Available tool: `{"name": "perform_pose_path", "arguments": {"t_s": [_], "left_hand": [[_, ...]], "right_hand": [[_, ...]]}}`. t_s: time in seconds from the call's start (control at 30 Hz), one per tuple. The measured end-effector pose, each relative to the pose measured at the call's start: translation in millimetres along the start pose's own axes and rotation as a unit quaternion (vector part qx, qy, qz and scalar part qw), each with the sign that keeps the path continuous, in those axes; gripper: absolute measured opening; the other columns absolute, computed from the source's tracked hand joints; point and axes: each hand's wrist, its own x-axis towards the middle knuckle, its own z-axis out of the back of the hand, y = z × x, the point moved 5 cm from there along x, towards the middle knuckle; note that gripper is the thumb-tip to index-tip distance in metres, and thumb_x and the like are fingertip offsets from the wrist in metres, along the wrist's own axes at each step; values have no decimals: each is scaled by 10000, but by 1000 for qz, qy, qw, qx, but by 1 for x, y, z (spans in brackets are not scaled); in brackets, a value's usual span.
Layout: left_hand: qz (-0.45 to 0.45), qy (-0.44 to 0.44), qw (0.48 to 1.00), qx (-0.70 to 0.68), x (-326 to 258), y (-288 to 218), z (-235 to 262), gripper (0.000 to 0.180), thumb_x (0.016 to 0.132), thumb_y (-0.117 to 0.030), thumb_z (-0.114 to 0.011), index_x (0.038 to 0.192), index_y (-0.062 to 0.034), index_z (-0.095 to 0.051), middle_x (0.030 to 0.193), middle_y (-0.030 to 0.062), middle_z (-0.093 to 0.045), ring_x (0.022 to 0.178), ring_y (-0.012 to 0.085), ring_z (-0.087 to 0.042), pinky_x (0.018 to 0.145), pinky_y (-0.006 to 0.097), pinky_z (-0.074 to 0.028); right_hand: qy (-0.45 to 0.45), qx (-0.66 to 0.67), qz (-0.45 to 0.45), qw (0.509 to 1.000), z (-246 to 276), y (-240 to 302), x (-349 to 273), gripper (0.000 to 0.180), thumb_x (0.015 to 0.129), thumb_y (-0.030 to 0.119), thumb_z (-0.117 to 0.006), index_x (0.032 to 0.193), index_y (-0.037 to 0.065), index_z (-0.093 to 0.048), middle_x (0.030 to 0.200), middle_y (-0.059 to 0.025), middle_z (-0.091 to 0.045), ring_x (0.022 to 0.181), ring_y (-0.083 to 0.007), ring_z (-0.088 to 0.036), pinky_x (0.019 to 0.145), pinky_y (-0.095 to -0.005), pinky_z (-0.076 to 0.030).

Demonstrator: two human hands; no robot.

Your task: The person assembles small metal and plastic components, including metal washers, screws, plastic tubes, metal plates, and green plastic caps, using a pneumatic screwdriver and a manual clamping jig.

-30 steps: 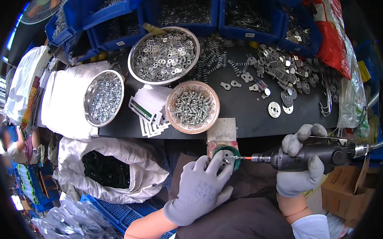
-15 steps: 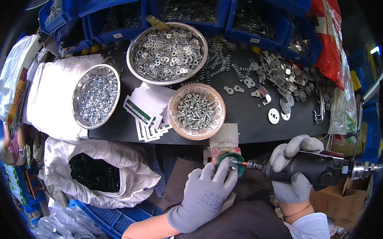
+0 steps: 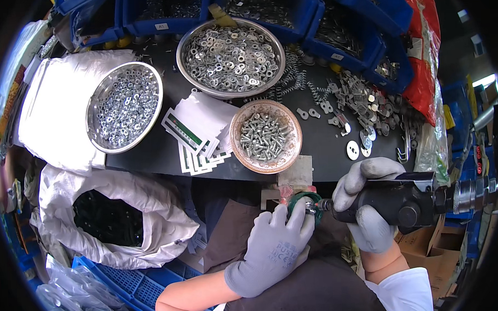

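Observation:
My left hand, in a grey glove, has its fingers closed on a round green part with a small metal fitting at its middle. Much of the part is hidden behind the fingers. My right hand, gloved too, wraps round a black power screwdriver held level. Its nose points left and meets the metal fitting, or nearly so. Just beyond the green part, a small metal plate juts from the table edge. A patterned bowl of screws stands behind it.
On the black table are steel bowls of washers and nuts, printed cards, springs and loose metal parts. Blue bins line the back. A white sack with dark green pieces stands at left.
The screwdriver has moved left, closing the gap where its bit showed, so its nose sits against or close to the fitting. My left hand keeps its grip. The whole view has shifted slightly.

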Motion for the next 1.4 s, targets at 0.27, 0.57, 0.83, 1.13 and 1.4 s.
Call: {"name": "perform_pose_path", "arguments": {"t_s": [0.27, 0.57, 0.83, 1.13, 1.4], "left_hand": [[-16, -13, 1000, 10, -4, 2, 4, 620, 679, -411, -768, 1230, -169, -618, 1333, 65, -549, 1083, 259, -563, 808, 419, -478], [-23, -6, 1000, 7, -6, 1, 9, 607, 713, -408, -740, 1256, -170, -611, 1348, 77, -540, 1100, 287, -556, 831, 441, -471], [-39, -5, 999, 11, -2, 0, 13, 592, 711, -384, -734, 1244, -152, -625, 1344, 85, -552, 1074, 263, -547, 820, 414, -464], [-45, -10, 999, 25, -6, 0, 13, 563, 711, -398, -718, 1221, -172, -643, 1308, 87, -574, 1099, 300, -563, 838, 445, -469], [-57, -30, 997, 38, -6, -4, 17, 590, 703, -373, -729, 1246, -164, -628, 1341, 100, -565, 1113, 303, -564, 887, 451, -461]], "right_hand": [[9, -2, 33, 999, 3, 0, -4, 565, 844, 219, -778, 1299, 63, -481, 1020, -99, -575, 831, -183, -621, 773, -349, -533], [39, 17, 70, 997, 25, -1, -14, 666, 809, 268, -797, 1366, 85, -480, 1122, -117, -613, 848, -178, -639, 767, -341, -525], [61, 66, 57, 994, 24, -7, -13, 598, 784, 267, -890, 1245, 93, -552, 997, -76, -594, 813, -184, -621, 715, -336, -532], [71, 50, 56, 995, 20, -13, -14, 578, 850, 186, -767, 1325, 51, -466, 1077, -132, -584, 846, -190, -638, 774, -350, -565], [80, 69, 81, 991, 40, -5, -18, 544, 831, 122, -713, 1307, 52, -458, 1139, -156, -584, 889, -205, -639, 798, -366, -557]]}}
